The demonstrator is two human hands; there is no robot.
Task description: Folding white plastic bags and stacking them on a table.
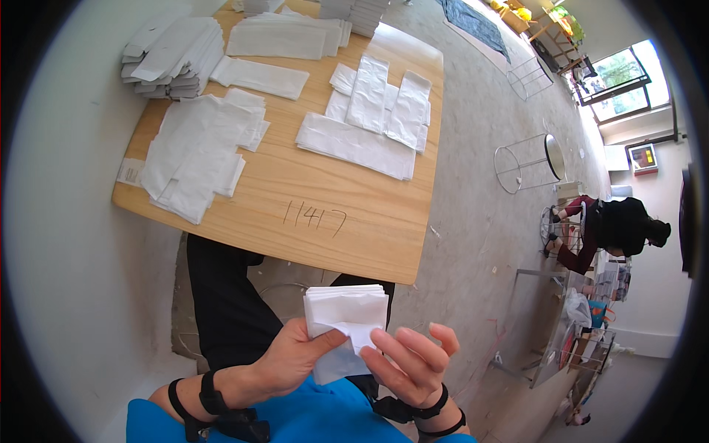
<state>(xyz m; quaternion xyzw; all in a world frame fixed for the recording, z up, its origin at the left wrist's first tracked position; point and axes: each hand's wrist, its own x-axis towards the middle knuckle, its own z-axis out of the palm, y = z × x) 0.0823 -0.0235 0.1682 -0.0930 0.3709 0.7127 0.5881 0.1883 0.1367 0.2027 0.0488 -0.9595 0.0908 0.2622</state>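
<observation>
Paper stack [346,314] sits between your two hands, low over your lap and well short of the worktop [354,221] ahead of them. Your left hand [295,358] is closed on it, thumb pressed across the front sheet, fingers behind; your right hand [413,362] is half open, fingertips just touching the lower corner, gripping nothing. To do this well, I'd say keep that left thumb firm so the sheets stay squared, and let the right fingertips lift one sheet only at the corner. Beyond your hands lie flat white paper bags [369,118] in piles on the wood. Hard to tell: how many sheets you hold, whether they are bags or plain paper, and the stack's lower edge, hidden behind your fingers.
</observation>
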